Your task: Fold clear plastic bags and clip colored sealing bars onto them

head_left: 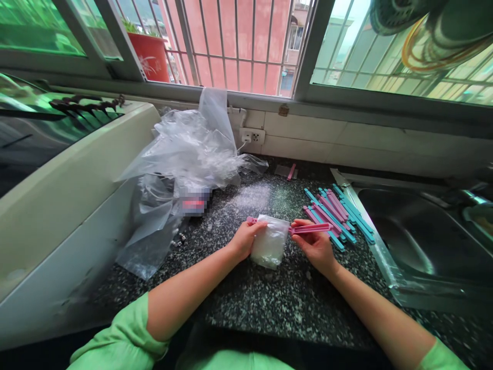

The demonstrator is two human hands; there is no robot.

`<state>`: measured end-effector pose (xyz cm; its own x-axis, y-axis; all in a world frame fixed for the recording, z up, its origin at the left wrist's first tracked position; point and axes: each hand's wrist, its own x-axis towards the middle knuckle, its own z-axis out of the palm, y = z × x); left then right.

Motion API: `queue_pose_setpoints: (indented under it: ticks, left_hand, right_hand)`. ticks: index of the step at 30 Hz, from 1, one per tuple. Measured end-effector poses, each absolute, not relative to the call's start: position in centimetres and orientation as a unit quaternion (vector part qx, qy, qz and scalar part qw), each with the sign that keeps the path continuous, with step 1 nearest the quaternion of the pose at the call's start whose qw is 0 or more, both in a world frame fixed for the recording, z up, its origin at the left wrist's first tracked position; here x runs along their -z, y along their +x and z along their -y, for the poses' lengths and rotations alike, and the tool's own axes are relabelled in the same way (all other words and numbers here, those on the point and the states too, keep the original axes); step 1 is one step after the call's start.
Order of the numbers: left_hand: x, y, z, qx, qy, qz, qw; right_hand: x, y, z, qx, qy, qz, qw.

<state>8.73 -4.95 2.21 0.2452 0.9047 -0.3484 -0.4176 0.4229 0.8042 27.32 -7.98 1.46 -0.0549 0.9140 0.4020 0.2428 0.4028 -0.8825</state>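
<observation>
Grip: the upper left corner of a small clear bag (269, 249) was pinched by the left hand (243, 240), close to one end of a pink clip (311, 228); the clip's outstretched length was gripped by the right hand (316, 250).
Bag mouth: slippage was judged possible, since the film appeared slick; uneven pulling could have left one edge unclamped.
Clip joint: strain was judged possible if the outstretched length had been twisted rather than swung.
Bag body: it was noted as flat, creased and cloudy, held above the speckled counter (269, 308) between both hands; whether anything was contained could not be told.
Clip finish: glossy pink plastic was recorded, slender, with its far end directed to the right.
Clip pile: loose pink and teal clips (327, 216) were found overlapped beside the right hand; scattering towards the sink (379, 252) could have been caused by a knock.
Large bags: crumpled clear bags (192, 149) were seen heaped at left, below the window.
</observation>
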Motion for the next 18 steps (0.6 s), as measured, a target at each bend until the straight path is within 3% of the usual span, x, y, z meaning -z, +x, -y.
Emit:
queue_pose_setpoints:
  ticks: [7, 18]
  left_hand:
    - [-2.28, 8.8, 5.1, -0.457, 0.29, -0.41, 0.734]
    - [-2.33, 8.93, 5.44, -0.428, 0.298, -0.398, 0.755]
  right_hand:
    - [-1.63, 27.13, 8.33, -0.245, -0.443, 0.66, 0.555]
    - [-2.31, 27.42, 8.29, -0.154, -0.417, 0.743, 0.5]
